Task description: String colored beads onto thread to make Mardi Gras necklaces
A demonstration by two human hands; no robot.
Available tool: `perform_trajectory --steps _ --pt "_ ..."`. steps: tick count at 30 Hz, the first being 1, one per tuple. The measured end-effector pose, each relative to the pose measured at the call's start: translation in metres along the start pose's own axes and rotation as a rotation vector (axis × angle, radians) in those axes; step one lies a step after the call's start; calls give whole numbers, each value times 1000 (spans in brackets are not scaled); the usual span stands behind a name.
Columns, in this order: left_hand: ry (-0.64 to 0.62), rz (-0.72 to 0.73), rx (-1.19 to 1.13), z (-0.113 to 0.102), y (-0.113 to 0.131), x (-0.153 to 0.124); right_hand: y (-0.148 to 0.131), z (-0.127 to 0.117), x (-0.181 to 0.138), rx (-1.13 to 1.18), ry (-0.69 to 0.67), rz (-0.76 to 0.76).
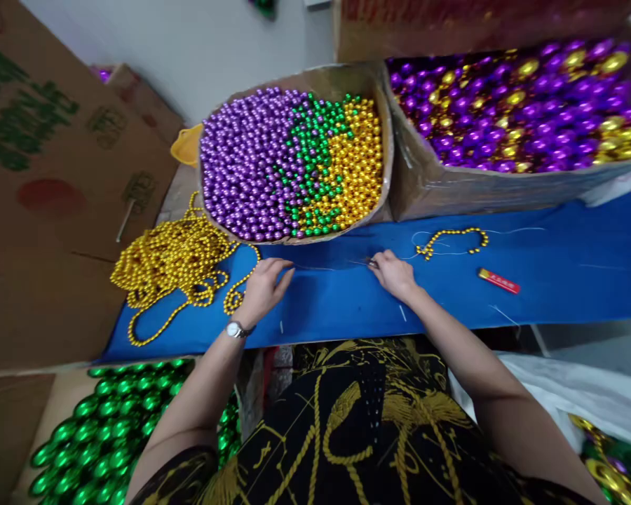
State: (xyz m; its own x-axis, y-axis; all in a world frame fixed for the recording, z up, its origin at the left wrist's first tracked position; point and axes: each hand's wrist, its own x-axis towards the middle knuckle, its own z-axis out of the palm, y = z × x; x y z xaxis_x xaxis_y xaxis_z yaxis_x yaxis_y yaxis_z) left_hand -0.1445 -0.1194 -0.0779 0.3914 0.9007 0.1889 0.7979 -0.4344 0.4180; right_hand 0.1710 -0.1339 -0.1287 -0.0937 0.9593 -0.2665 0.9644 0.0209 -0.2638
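Above the blue cloth [341, 301], my left hand [263, 284] has its fingers curled at the end of a thin, clear thread [315, 268]. A watch is on that wrist. My right hand [393, 273] pinches a small dark object [371, 262], whose kind I cannot make out, with thread beside its fingertips. To its right, a short strand of gold beads [458, 231] lies on the cloth with loose thread around it. Left of my left hand lies a tangled heap of gold bead strings [173, 259].
Behind my hands stands a cardboard box [386, 140] of purple, green and gold beads, beside a box [452, 189] of larger purple and gold ones. A red-and-yellow tube [498, 280] lies at right. Green beads [110, 421] sit lower left, beneath a tall carton [57, 210].
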Motion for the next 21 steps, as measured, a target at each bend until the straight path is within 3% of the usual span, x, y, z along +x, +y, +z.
perform_trajectory --steps 4,8,12,14,17,21 --pt "-195 102 -556 31 71 47 -6 -9 -30 105 -28 -126" --pt "-537 291 -988 69 142 87 -6 -36 -93 404 -16 -380" --pt "-890 557 -1093 106 201 103 14 -67 -165 928 182 -509" --pt "-978 638 -1027 121 220 104 36 -80 -195 1167 365 -504" --pt "-967 600 -976 137 235 106 86 -87 -230 1382 748 -384" --pt "-841 572 -856 156 248 110 165 -55 -262 1302 1110 133"
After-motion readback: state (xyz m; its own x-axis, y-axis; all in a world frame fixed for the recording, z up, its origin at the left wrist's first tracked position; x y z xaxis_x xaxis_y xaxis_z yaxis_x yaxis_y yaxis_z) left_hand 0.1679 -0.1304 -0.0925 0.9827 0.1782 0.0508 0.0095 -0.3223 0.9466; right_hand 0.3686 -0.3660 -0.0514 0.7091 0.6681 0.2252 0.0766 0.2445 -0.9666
